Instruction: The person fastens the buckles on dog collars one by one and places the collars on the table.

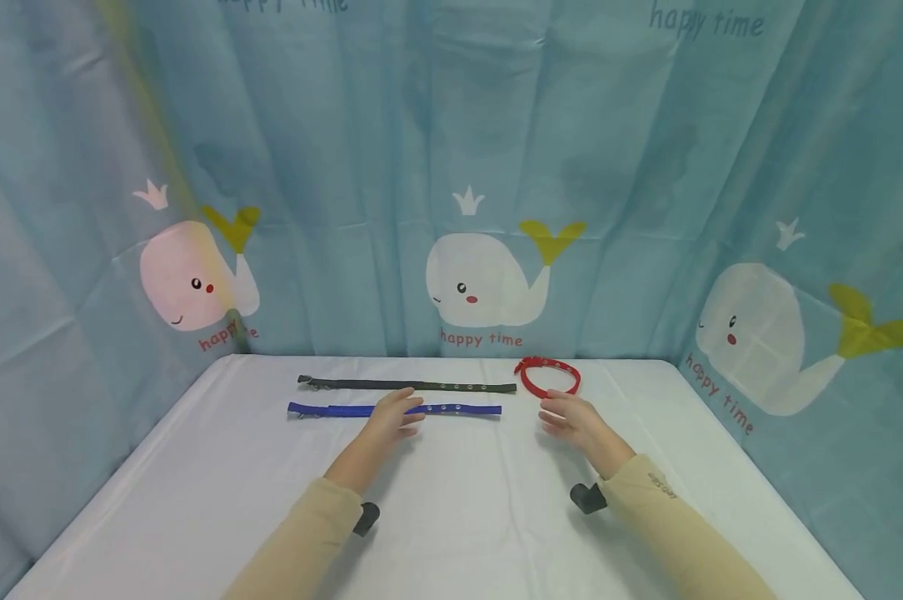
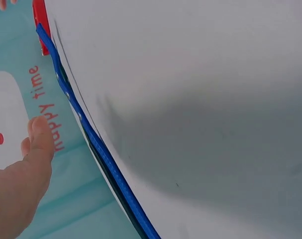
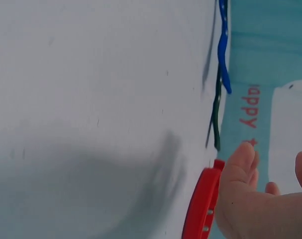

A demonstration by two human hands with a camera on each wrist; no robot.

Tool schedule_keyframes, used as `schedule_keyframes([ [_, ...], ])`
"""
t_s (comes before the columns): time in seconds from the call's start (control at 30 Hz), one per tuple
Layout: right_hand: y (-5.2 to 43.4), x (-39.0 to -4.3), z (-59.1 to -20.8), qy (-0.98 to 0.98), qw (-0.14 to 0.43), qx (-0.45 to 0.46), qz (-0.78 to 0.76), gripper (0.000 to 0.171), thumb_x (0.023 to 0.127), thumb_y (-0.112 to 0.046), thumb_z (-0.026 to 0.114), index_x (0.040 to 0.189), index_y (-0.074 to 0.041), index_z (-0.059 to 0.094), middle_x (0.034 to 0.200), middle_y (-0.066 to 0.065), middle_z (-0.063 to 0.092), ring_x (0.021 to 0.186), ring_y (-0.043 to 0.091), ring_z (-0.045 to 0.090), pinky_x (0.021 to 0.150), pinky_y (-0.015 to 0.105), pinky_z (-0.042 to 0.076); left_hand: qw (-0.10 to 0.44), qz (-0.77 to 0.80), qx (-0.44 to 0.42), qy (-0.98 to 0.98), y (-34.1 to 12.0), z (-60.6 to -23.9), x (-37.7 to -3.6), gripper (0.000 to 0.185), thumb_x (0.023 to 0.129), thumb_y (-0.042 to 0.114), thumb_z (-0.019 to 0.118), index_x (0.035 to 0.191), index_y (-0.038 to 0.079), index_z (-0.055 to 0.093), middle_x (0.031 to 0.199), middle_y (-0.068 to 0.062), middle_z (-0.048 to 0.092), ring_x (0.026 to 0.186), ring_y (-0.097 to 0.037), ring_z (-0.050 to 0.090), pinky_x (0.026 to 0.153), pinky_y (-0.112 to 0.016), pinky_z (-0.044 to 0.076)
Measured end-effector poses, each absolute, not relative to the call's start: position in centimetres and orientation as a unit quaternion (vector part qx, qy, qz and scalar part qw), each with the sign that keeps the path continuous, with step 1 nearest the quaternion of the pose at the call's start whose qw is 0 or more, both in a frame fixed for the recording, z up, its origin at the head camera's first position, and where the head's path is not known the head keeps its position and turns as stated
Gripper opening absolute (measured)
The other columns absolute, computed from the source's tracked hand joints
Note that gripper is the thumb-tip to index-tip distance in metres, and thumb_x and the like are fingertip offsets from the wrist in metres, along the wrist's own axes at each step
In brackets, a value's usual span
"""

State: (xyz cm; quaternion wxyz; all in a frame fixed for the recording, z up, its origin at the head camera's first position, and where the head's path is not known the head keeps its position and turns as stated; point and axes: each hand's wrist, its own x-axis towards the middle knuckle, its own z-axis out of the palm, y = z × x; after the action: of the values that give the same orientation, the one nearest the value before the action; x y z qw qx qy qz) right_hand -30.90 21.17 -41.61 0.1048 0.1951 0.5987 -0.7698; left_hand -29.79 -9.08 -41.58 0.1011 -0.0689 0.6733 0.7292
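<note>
both arms reach forward in tan sleeves, a dark wrist mount under each forearm. the left hand lies low, fingers straight and loosely together. the right hand hovers palm inward, fingers relaxed, seemingly holding nothing.

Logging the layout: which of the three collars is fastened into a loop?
The red collar, near the right hand. The blue collar and dark green collar lie straight and unbuckled.
</note>
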Motion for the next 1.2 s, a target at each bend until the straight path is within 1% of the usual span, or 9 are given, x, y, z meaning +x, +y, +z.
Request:
schedule_keyframes([
  [0.17, 19.6, -30.8, -42.1, 0.606, 0.105, 0.192, -0.765, 0.056, 0.1, -0.011, 0.053, 0.15, -0.001, 0.03, 0.149, 0.025, 0.036, 0.133, 0.038, 0.041, 0.106, 0.043, 0.037, 0.101, 0.709, -0.078, 0.693, -10.9, -41.7, -29.2, 0.052, 0.102, 0.013, 0.047, 0.148, -0.004, 0.029, 0.145, -0.028, 0.038, 0.124, -0.039, 0.049, 0.103, -0.049, 0.039],
  [0.33, 18.1, -31.1, -42.7, 0.616, 0.111, 0.19, -0.757, 0.058, 0.099, -0.008, 0.054, 0.151, 0.0, 0.028, 0.148, 0.027, 0.036, 0.131, 0.04, 0.043, 0.104, 0.044, 0.039, 0.092, 0.705, -0.081, 0.698, -12.6, -41.4, -28.5, 0.053, 0.102, 0.013, 0.046, 0.149, -0.004, 0.027, 0.145, -0.028, 0.038, 0.126, -0.04, 0.047, 0.104, -0.05, 0.037],
  [0.57, 16.5, -31.4, -43.1, 0.6, 0.119, 0.191, -0.767, 0.061, 0.098, 0.001, 0.052, 0.151, 0.003, 0.023, 0.149, 0.029, 0.031, 0.131, 0.043, 0.042, 0.105, 0.049, 0.036, 0.083, 0.701, -0.097, 0.702, -14.9, -41.0, -28.0, 0.056, 0.102, 0.016, 0.047, 0.15, -0.003, 0.025, 0.147, -0.026, 0.034, 0.127, -0.038, 0.046, 0.103, -0.048, 0.038],
  [0.77, 15.7, -31.7, -43.7, 0.593, 0.132, 0.189, -0.771, 0.063, 0.095, 0.007, 0.052, 0.15, 0.006, 0.021, 0.146, 0.032, 0.035, 0.131, 0.044, 0.041, 0.106, 0.051, 0.035, 0.074, 0.696, -0.103, 0.707, -16.5, -41.2, -27.5, 0.056, 0.102, 0.016, 0.045, 0.15, -0.004, 0.023, 0.147, -0.027, 0.036, 0.127, -0.038, 0.047, 0.101, -0.045, 0.041],
  [0.97, 15.1, -32.3, -44.2, 0.603, 0.144, 0.209, -0.756, 0.067, 0.092, 0.011, 0.054, 0.151, 0.004, 0.022, 0.14, 0.031, 0.043, 0.127, 0.042, 0.047, 0.103, 0.05, 0.039, 0.078, 0.695, -0.122, 0.705, -18.1, -41.3, -27.2, 0.056, 0.103, 0.016, 0.044, 0.151, -0.003, 0.022, 0.15, -0.027, 0.029, 0.128, -0.035, 0.047, 0.101, -0.044, 0.041],
  [1.03, 14.9, -32.6, -44.3, 0.611, 0.147, 0.213, -0.748, 0.067, 0.092, 0.011, 0.055, 0.151, 0.003, 0.023, 0.137, 0.031, 0.045, 0.124, 0.04, 0.05, 0.102, 0.048, 0.041, 0.076, 0.696, -0.127, 0.703, -18.7, -41.3, -27.0, 0.057, 0.103, 0.015, 0.044, 0.151, -0.004, 0.02, 0.151, -0.027, 0.027, 0.125, -0.034, 0.049, 0.101, -0.043, 0.042],
  [1.1, 14.7, -32.9, -44.4, 0.622, 0.149, 0.214, -0.738, 0.068, 0.091, 0.011, 0.056, 0.151, 0.003, 0.024, 0.136, 0.031, 0.047, 0.122, 0.04, 0.052, 0.1, 0.047, 0.043, 0.074, 0.695, -0.132, 0.703, -19.4, -41.4, -27.0, 0.058, 0.103, 0.014, 0.043, 0.151, -0.005, 0.019, 0.151, -0.028, 0.027, 0.118, -0.03, 0.054, 0.097, -0.04, 0.044],
  [1.2, 14.5, -33.2, -44.4, 0.644, 0.149, 0.212, -0.72, 0.067, 0.09, 0.009, 0.059, 0.149, 0.003, 0.029, 0.133, 0.031, 0.05, 0.118, 0.039, 0.056, 0.097, 0.045, 0.046, 0.07, 0.695, -0.137, 0.702, -20.4, -41.5, -27.0, 0.059, 0.102, 0.014, 0.043, 0.151, -0.006, 0.017, 0.151, -0.028, 0.027, 0.103, -0.018, 0.06, 0.091, -0.033, 0.048],
])
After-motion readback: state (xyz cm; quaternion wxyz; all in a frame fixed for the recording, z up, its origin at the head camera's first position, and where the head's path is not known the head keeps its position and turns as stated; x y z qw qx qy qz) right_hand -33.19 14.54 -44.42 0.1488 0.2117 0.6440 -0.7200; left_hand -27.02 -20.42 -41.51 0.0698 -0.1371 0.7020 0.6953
